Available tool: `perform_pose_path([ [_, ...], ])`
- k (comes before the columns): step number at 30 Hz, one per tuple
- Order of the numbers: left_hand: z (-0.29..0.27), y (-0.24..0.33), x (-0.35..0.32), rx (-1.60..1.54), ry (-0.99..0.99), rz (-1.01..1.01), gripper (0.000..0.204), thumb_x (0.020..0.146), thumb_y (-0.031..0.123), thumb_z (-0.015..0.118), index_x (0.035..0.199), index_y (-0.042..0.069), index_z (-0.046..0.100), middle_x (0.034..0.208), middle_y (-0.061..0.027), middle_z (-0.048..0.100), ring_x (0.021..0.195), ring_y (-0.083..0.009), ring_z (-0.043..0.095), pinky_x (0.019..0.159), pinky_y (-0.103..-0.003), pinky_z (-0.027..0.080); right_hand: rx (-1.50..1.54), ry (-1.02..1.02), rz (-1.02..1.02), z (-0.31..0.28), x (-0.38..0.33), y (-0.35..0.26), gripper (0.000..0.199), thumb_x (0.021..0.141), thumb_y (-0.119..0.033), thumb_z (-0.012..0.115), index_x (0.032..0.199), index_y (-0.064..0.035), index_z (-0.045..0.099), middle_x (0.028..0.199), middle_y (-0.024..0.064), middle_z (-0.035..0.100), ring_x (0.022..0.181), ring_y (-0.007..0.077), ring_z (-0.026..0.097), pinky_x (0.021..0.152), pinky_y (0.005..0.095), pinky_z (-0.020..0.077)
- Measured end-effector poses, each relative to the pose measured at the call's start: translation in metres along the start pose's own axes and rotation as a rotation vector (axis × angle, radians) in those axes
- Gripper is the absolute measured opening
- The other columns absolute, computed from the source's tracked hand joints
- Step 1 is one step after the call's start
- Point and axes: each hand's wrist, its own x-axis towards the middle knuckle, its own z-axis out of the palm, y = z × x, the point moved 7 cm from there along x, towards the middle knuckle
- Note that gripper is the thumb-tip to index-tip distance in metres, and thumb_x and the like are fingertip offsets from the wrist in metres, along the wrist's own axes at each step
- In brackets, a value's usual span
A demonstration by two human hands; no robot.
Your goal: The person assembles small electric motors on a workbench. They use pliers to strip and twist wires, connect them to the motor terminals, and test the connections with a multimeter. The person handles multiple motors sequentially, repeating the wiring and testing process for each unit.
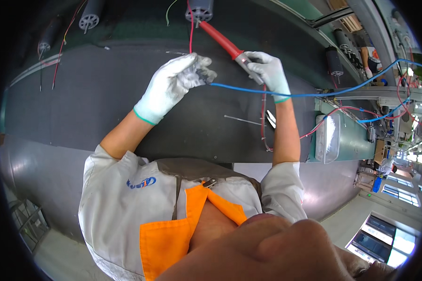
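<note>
Apparently, on the dark counter (103,93), the step is probing the grey motor (205,9) at the far edge; the next move calls for steady aim. The right hand (269,71) grasps the red probe (222,41), slanting motorward, contact unclear; the left hand (179,76), fingers curled, seemingly pinches a blue cable (286,95) and red wire (191,35).

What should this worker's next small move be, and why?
Probably steady the red probe against the motor: the right hand already aims its tip at the motor's shaft end, and the red wire and blue cable both run to the left hand. Whether the tip touches is unclear.
</note>
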Motion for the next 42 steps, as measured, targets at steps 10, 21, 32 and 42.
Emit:
perform_pose_path([
  [10,-0.002,-0.007,0.014,0.180,-0.086,-0.025,0.030,0.108,0.029,0.054,0.117,0.003,0.067,0.116,-0.0101,0.070,0.112,-0.0273,0.067,0.102,-0.044,0.051,-0.571,0.429,-0.196,-0.049,-0.099,-0.048,0.022,0.089,-0.024,0.073,0.105,-0.0091,0.077,0.093,0.0141,0.075,0.080,0.0320,0.071,0.073,0.0374,0.0557],
  [21,-0.018,-0.046,0.039,0.240,-0.023,-0.189,0.034,0.107,0.036,0.055,0.112,0.005,0.069,0.113,-0.0114,0.070,0.106,-0.0228,0.068,0.096,-0.039,0.052,-0.222,0.311,0.038,-0.058,-0.173,-0.017,0.054,0.090,-0.018,0.073,0.142,-0.0093,0.059,0.108,0.0152,0.074,0.093,0.0219,0.071,0.082,0.0355,0.0567],
  [32,-0.046,0.148,-0.048,2.491,0.623,0.894,0.041,0.095,0.027,0.072,0.128,0.002,0.066,0.119,-0.0159,0.071,0.105,-0.0289,0.068,0.093,-0.041,0.052,-0.190,0.665,-0.128,-0.059,-0.181,-0.055,0.040,0.101,-0.009,0.060,0.140,0.0024,0.060,0.105,0.0121,0.074,0.093,0.0181,0.070,0.090,0.0314,0.0542],
  [42,0.034,-0.079,-0.039,2.353,-0.590,0.645,0.039,0.085,0.030,0.069,0.122,0.019,0.065,0.087,0.0039,0.059,0.083,-0.0159,0.060,0.072,-0.033,0.046,-1.150,0.487,-0.361,-0.038,-0.154,0.046,0.044,0.085,-0.010,0.068,0.129,-0.0074,0.064,0.126,0.0168,0.065,0.122,0.0390,0.057,0.106,0.0500,0.0439],
])
